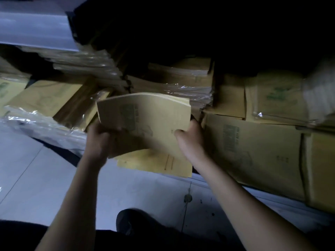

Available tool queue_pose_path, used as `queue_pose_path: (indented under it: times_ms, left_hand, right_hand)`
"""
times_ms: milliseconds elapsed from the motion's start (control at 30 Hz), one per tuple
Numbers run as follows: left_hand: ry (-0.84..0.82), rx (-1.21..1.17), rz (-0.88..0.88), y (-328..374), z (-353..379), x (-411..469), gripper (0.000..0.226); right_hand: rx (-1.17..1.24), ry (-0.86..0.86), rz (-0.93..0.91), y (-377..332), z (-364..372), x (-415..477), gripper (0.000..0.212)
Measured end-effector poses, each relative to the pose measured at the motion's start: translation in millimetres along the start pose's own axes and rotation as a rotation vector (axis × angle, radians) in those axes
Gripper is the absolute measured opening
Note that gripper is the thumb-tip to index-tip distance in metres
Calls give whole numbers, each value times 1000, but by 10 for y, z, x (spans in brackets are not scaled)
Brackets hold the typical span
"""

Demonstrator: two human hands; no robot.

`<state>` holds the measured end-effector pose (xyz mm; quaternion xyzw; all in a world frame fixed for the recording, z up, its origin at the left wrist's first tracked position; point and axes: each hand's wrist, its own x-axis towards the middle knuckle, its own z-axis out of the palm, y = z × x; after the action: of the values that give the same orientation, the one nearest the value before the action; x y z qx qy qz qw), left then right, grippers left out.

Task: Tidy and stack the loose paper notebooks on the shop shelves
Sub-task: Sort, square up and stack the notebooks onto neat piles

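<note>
- Head view, step in hand: the left hand (101, 136) and right hand (188, 140) hold 1 bundle of notebooks (145, 115) between them. It is raised in front of the shelf (208, 180) and bowed into an arch. I judge this to be the squaring-up step, just ahead of setting the bundle down.
- Head view, hands: both are clamped on the bundle. The left grips the lower left corner, the right pinches the lower right edge, and each thumb lies on the front cover. The fingers behind are hidden.
- Head view, where it is: the bundle hangs above 1 yellow notebook (155, 163) lying flat at the shelf's front edge. It is between the plastic-wrapped stacks (87, 64) on the left and the brown packs (253, 151) on the right.
- Head view, next move: likely the bundle needs flattening and its edges aligning, then lowering squarely onto the yellow notebook or an adjoining pile. A bowed bundle could fan out or slip.
- Head view, count:
  - 2 hands
  - 1 held bundle, how many notebooks in it I cannot tell
  - 1 loose yellow notebook
  - about 4 brown pack faces at right
  - 1 loose plastic sheet (36, 122)
  - 1 dark shoe (130, 223) on the floor (45, 178)
  - the wrapped stacks are too blurred and dim to count.
</note>
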<state>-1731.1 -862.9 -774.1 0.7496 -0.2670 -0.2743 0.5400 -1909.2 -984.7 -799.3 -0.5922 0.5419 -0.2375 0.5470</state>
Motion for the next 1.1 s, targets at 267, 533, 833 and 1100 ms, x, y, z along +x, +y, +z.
queue_pose_path:
  times_ms: [267, 533, 833, 1100]
  left_hand:
    - [-470, 104, -100, 596, 581, 31, 34]
    - [-592, 138, 1, 519, 1839, -278, 58]
    - [-392, 757, 217, 25, 2460, -338, 70]
    - [-350, 569, 74, 5, 2410, -420, 37]
  right_hand:
    - [-285, -262, 276, -75, -1228, -38, 21]
    - [-379, 241, 360, 616, -2171, 30, 36]
    - [-426, 509, 294, 1027, -2188, 43, 66]
    - [-417, 548, 360, 1049, -1965, 39, 78]
